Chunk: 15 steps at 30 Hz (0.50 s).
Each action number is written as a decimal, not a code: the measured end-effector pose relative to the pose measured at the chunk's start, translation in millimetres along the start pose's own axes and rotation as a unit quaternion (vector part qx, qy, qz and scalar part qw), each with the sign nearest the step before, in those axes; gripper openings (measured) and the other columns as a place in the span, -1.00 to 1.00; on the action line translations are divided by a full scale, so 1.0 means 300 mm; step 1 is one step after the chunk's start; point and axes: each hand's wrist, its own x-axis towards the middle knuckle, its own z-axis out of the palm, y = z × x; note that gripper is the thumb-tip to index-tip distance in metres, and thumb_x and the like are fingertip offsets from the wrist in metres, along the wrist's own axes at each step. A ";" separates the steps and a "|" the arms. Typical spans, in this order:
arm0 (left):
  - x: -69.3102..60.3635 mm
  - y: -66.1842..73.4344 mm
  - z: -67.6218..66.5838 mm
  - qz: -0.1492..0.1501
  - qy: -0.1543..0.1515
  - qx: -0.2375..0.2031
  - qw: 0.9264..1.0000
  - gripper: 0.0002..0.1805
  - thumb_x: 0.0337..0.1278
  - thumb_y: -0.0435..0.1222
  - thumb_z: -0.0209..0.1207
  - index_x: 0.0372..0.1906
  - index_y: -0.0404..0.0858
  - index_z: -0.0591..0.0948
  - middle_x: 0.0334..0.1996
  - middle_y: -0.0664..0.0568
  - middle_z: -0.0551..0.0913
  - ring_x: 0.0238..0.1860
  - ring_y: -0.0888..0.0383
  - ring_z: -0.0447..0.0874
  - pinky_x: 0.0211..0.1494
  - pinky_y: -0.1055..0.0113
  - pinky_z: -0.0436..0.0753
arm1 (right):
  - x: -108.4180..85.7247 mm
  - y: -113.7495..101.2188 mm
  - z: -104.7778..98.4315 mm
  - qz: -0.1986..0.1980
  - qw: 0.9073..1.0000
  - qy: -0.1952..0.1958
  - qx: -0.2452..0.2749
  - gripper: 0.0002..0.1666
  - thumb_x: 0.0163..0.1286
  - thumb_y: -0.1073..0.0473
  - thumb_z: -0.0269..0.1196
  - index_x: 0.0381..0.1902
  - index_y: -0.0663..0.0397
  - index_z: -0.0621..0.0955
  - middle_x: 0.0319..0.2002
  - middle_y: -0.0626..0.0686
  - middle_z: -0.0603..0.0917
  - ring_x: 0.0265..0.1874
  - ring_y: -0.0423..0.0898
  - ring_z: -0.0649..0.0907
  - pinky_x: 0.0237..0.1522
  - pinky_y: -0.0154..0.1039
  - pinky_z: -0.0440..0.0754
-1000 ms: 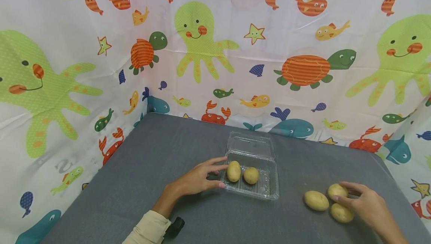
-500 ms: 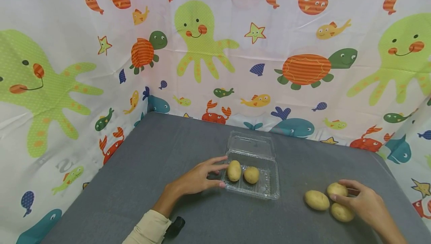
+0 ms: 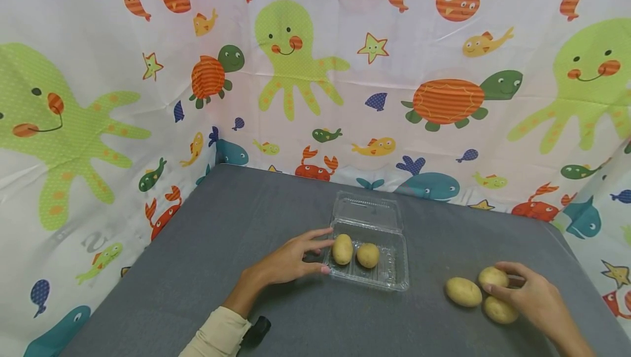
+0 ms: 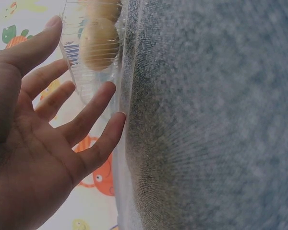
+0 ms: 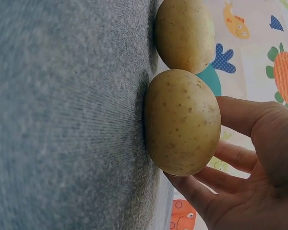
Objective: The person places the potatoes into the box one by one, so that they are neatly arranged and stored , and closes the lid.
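In the head view, my left hand (image 3: 291, 258) is at the left side of a clear plastic clamshell box (image 3: 394, 269), fingers spread and fairly straight, thumb and fingertips at its wall. Two potatoes lie in the box: an oval one (image 3: 342, 249) on the left and a rounder one (image 3: 367, 255) beside it. Over on the right, my right hand (image 3: 534, 291) holds a potato (image 3: 493, 277) between thumb and fingers, low at the table. Touching or close to it are a nearer potato (image 3: 500, 310) and an oval potato (image 3: 463, 292). The nearer potato (image 5: 182, 122) partly hides the grasp in the right wrist view.
The box's clear lid (image 3: 367, 212) is folded back, away from me. A grey cloth-covered table (image 3: 276, 198) lies under everything. Behind and at both sides hangs a white curtain (image 3: 315, 143) printed with sea animals.
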 end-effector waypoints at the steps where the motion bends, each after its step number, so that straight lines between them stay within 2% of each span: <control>1: -0.001 0.000 0.000 0.000 0.000 0.000 1.000 -0.27 0.39 0.00 0.37 0.57 -0.05 0.46 0.69 0.14 0.18 0.37 0.02 0.62 0.42 -0.06 0.58 | -0.001 0.000 0.001 -0.002 1.000 0.002 0.000 0.15 0.16 -0.49 0.50 0.34 0.34 0.54 0.27 0.55 0.56 0.17 0.52 0.57 -0.07 0.30 0.64; 9: -0.001 -0.001 -0.001 0.002 0.000 0.001 1.000 -0.27 0.40 0.00 0.37 0.57 -0.05 0.46 0.69 0.15 0.17 0.38 0.01 0.61 0.42 -0.06 0.58 | -0.008 -0.002 0.006 -0.010 1.000 0.020 -0.001 0.09 0.22 -0.43 0.50 0.32 0.37 0.54 0.26 0.53 0.58 0.15 0.50 0.62 -0.11 0.25 0.66; 15: -0.002 -0.002 0.000 0.000 -0.001 0.003 1.000 -0.27 0.40 0.00 0.37 0.57 -0.05 0.46 0.69 0.16 0.18 0.37 0.02 0.61 0.42 -0.05 0.58 | -0.011 -0.007 0.004 -0.002 1.000 0.023 0.003 0.12 0.24 -0.43 0.48 0.37 0.38 0.50 0.28 0.56 0.54 0.21 0.52 0.59 -0.06 0.33 0.64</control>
